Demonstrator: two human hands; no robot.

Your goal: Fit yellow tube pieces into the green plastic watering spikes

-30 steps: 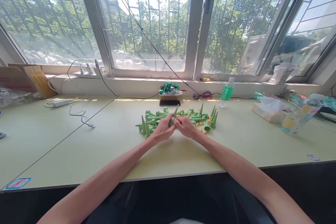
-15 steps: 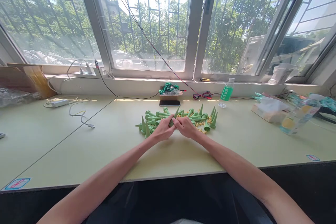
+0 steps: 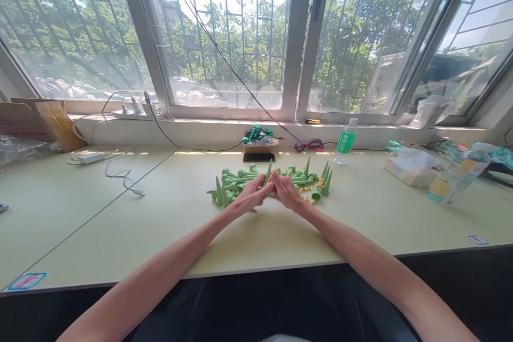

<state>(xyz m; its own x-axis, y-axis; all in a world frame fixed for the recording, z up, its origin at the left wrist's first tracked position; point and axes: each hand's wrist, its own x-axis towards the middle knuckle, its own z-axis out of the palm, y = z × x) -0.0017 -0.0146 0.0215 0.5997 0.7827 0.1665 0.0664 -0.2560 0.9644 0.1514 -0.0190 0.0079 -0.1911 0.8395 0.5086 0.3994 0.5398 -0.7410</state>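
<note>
My left hand [image 3: 252,194] is closed around a green spike [image 3: 269,169] whose tip points up. Beside it, my right hand [image 3: 285,192] has its fingers pinched together against the left fingertips; whatever lies between them is too small to make out. Around and behind both hands is a pile of green cone-shaped spikes [image 3: 231,179], some standing, others lying down. Small yellow pieces [image 3: 308,190] lie among the spikes to the right of my right hand.
Behind the pile are a black phone [image 3: 258,157] and a small box of green items [image 3: 258,139]. A bottle [image 3: 347,141] stands back right; a tissue box [image 3: 412,166] and second bottle [image 3: 452,181] are farther right. Cables [image 3: 124,176] lie left.
Both hands have shifted slightly, and the right fingers are now more upright. The green spike stands more upright and shows higher above the hands.
</note>
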